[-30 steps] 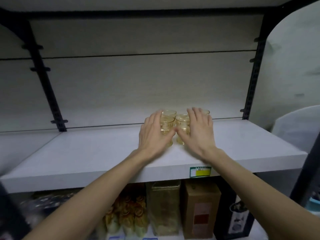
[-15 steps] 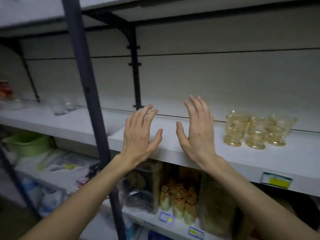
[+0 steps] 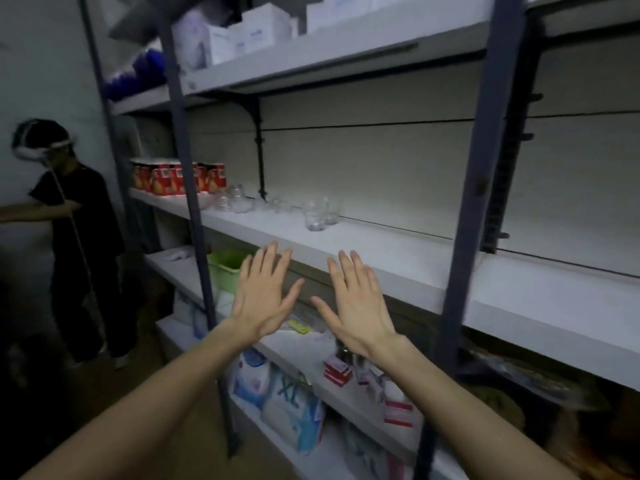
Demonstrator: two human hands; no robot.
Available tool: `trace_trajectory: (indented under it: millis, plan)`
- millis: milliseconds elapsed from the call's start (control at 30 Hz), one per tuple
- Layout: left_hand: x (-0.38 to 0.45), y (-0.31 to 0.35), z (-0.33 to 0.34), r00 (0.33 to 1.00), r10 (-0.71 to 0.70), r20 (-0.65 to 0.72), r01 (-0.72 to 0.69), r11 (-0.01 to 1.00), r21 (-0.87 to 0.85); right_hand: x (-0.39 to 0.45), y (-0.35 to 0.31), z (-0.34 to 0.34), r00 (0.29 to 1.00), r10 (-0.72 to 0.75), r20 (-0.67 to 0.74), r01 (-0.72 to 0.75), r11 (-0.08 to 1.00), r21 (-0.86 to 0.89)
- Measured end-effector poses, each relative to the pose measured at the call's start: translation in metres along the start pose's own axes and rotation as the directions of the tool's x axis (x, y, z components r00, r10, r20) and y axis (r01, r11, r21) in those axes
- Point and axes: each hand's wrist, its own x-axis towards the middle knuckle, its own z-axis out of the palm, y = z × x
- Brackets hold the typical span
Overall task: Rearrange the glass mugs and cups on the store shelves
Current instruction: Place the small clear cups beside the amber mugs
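Observation:
Clear glass cups (image 3: 316,216) stand in a small cluster on the white middle shelf (image 3: 381,251), with more clear glassware (image 3: 239,200) further left along it. My left hand (image 3: 263,294) and my right hand (image 3: 356,304) are raised side by side in front of the shelf's front edge, below and nearer than the cups. Both hands have spread fingers and hold nothing. The amber glasses are out of view.
Two dark uprights (image 3: 187,168) (image 3: 474,188) stand before the shelves. Red packages (image 3: 173,176) sit at the shelf's far left, white boxes (image 3: 249,29) on the top shelf, a green tub (image 3: 227,268) and packaged goods (image 3: 287,407) lower down. A person in black (image 3: 79,237) stands left.
My view has swung left, away from the amber glasses, which have left the frame. My hands let go of those glasses and now hover open in front of the shelf bay with clear cups.

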Motion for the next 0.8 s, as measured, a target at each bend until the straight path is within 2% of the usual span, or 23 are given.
trace_trajectory:
  millis: [67, 133, 267, 467, 633, 800]
  plan:
    - [0.008, -0.058, 0.008, 0.987, -0.126, 0.100, 0.122, 0.992, 0.042, 0.035, -0.027, 0.030, 0.996, 0.017, 0.092, -0.015, 1.000, -0.018]
    - [0.016, -0.102, 0.013, 0.970, -0.205, 0.133, 0.194, 0.976, 0.095, 0.064, -0.046, 0.053, 0.990, 0.024, 0.137, -0.022, 1.000, -0.015]
    - [0.038, -0.158, 0.020, 0.956, -0.254, 0.144, 0.235, 0.962, 0.136, 0.120, -0.077, 0.086, 0.987, 0.018, 0.160, -0.019, 1.000, 0.007]
    - [0.098, -0.212, 0.057, 0.964, -0.225, 0.138, 0.204, 0.967, 0.154, 0.222, -0.108, 0.135, 0.988, -0.027, 0.153, 0.029, 1.000, -0.010]
    - [0.177, -0.260, 0.103, 0.967, -0.207, 0.149, 0.180, 0.968, 0.175, 0.325, -0.104, 0.179, 0.987, -0.040, 0.155, 0.045, 0.998, -0.031]
    - [0.277, -0.308, 0.140, 0.976, -0.157, 0.152, 0.143, 0.985, 0.097, 0.439, -0.076, 0.219, 0.972, 0.047, 0.231, -0.050, 0.999, 0.006]
